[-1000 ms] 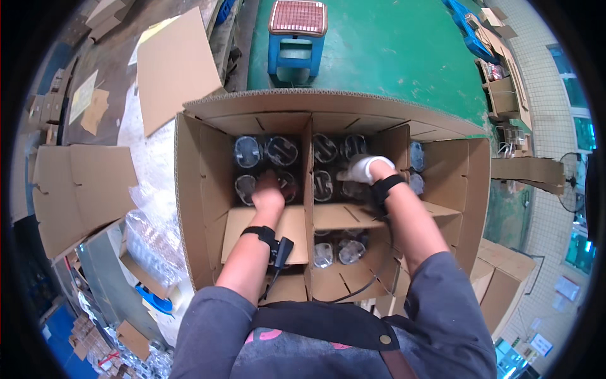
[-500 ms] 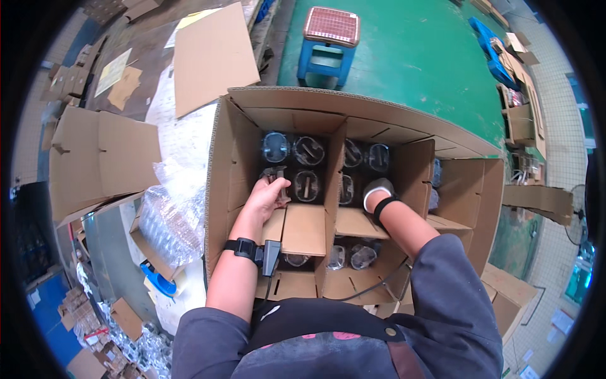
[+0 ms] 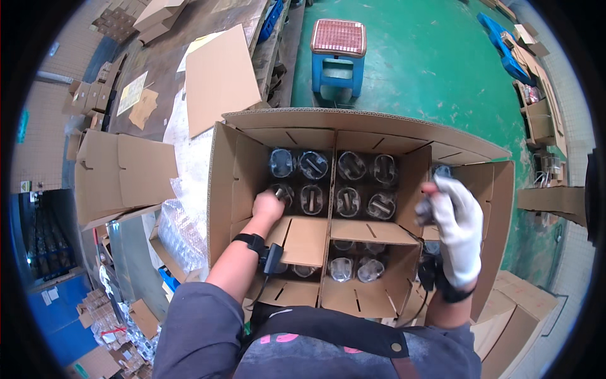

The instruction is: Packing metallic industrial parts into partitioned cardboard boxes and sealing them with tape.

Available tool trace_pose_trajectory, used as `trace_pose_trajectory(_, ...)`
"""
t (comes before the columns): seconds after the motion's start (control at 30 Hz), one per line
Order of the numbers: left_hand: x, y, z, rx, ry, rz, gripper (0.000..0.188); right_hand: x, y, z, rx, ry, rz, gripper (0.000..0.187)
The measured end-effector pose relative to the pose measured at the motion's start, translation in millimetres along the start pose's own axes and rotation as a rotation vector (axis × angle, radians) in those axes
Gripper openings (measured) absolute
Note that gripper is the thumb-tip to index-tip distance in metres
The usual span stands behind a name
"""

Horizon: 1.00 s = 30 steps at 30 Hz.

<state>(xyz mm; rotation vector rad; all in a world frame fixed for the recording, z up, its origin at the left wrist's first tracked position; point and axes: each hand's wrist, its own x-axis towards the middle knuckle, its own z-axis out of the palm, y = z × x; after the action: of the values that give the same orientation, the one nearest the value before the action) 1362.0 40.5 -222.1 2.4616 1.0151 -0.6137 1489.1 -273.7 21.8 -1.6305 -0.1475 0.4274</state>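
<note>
A large cardboard carton (image 3: 221, 189) in front of me has cardboard dividers (image 3: 332, 189). Plastic-wrapped metal parts that look like pistons stand in its compartments, such as one piston (image 3: 311, 199) at left and another (image 3: 381, 205) in the middle. My bare left hand (image 3: 270, 205) reaches into the far left compartment. Its fingers close on a wrapped piston (image 3: 286, 194), partly hidden by the hand. My right hand (image 3: 456, 221), in a white glove with greyish fingers, is raised over the right-hand compartments. Its fingers are bent and blurred, so whether they hold anything is unclear.
Crumpled clear plastic wrap (image 3: 183, 234) lies left of the carton, near an open cardboard box (image 3: 126, 177). A flat cardboard sheet (image 3: 221, 79) rests on the table beyond. A blue stool (image 3: 338, 69) stands on the green floor. More boxes (image 3: 511, 316) sit at the right.
My right hand has lifted out of the middle compartment and moved right; a piston shows where it was. My left hand has lowered its piston among the others. The view has shifted slightly.
</note>
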Motion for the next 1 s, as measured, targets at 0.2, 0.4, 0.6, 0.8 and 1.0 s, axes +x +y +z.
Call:
trace_pose_trajectory(0.2, 31.3, 8.1, 9.4, -0.057, -0.125, -0.222, 0.032, -53.9, 40.2, -39.8, 0.108, 0.105, 0.224, 0.022)
trace_pose_trajectory(0.4, 42.4, 7.1, 19.9, -0.294, 0.058, -0.207, 0.038, -86.4, 70.8, -56.2, 0.084, 0.18, 0.322, 0.02)
trace_pose_trajectory(0.6, 73.0, 50.5, -23.0, -0.135, -0.202, -0.173, 0.028, -88.9, 61.7, -64.3, 0.097, 0.256, 0.289, 0.019)
trace_pose_trajectory(0.8, 58.9, 68.4, -11.7, 0.331, 0.166, 0.03, 0.026, -116.2, 66.6, -70.1, -0.071, 0.325, 0.218, 0.02)
trace_pose_trajectory(1.0, 98.3, 15.2, 20.7, 0.0, 0.303, 0.163, 0.021, -136.5, 71.8, -67.2, -0.217, 0.265, 0.187, 0.024)
